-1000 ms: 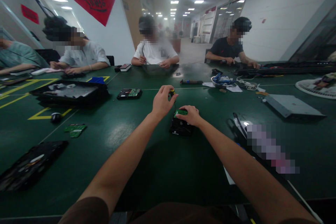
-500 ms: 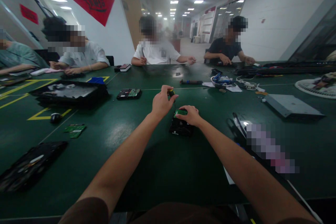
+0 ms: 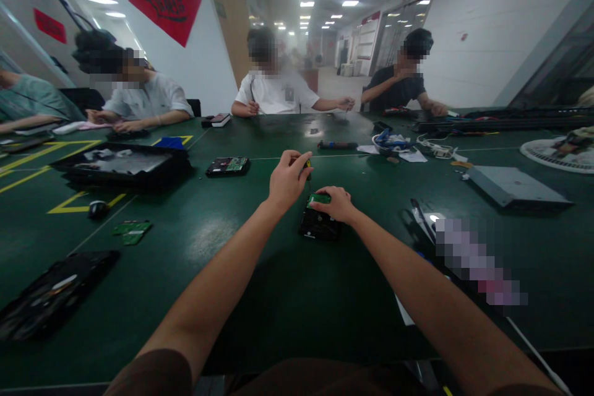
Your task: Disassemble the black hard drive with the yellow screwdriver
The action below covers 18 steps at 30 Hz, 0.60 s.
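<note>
A black hard drive [image 3: 320,226] with a green circuit board [image 3: 319,199] at its far end lies on the table in front of me. My right hand [image 3: 338,203] is closed around the drive's right side, thumb across the board. Above the far end, my left hand [image 3: 288,178] grips a screwdriver [image 3: 309,165] with a yellow and black handle. The screwdriver stands roughly upright, its thin shaft pointing down to the board's far edge. Whether the tip sits in a screw is too small to tell.
Another hard drive [image 3: 228,166] lies left of my hands, beyond loose green boards [image 3: 133,231]. A black tray [image 3: 65,165] and a black drive casing [image 3: 55,291] are further left. On the right are a grey metal box [image 3: 518,187] and a small basket [image 3: 392,143]. Several people sit opposite.
The screwdriver handle has turned and tilted more upright, and my left fingers have shifted on it. My right hand and the hard drive stay put. A person at the right has raised a hand.
</note>
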### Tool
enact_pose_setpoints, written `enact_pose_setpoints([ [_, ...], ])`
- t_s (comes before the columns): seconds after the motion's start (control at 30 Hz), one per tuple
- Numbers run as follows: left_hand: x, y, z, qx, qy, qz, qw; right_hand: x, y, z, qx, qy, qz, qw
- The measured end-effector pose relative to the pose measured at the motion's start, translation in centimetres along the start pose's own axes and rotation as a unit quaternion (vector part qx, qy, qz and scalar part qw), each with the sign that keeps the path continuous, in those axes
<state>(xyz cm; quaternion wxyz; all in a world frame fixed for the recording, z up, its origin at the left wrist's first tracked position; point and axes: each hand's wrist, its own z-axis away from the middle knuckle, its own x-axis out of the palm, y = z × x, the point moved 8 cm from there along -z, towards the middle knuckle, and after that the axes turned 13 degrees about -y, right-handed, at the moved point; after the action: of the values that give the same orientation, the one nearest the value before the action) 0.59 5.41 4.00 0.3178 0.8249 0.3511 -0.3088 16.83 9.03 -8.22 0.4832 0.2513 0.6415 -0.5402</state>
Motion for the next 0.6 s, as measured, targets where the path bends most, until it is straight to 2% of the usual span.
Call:
enact_pose_setpoints([
  [0.23, 0.26, 0.02, -0.05, -0.007, -0.020, -0.006, 1.000, -0.04, 0.01, -0.10, -0.002, -0.001, 0.000, 1.000],
  [0.43, 0.73, -0.69, 0.01, -0.057, -0.039, 0.011, 0.998, -0.18, -0.18, 0.11, -0.008, 0.001, -0.003, 1.000],
  [0.6, 0.85, -0.73, 0.02, -0.068, -0.050, 0.038, 0.996, -0.19, -0.22, 0.17, -0.004, -0.005, -0.004, 1.000],
])
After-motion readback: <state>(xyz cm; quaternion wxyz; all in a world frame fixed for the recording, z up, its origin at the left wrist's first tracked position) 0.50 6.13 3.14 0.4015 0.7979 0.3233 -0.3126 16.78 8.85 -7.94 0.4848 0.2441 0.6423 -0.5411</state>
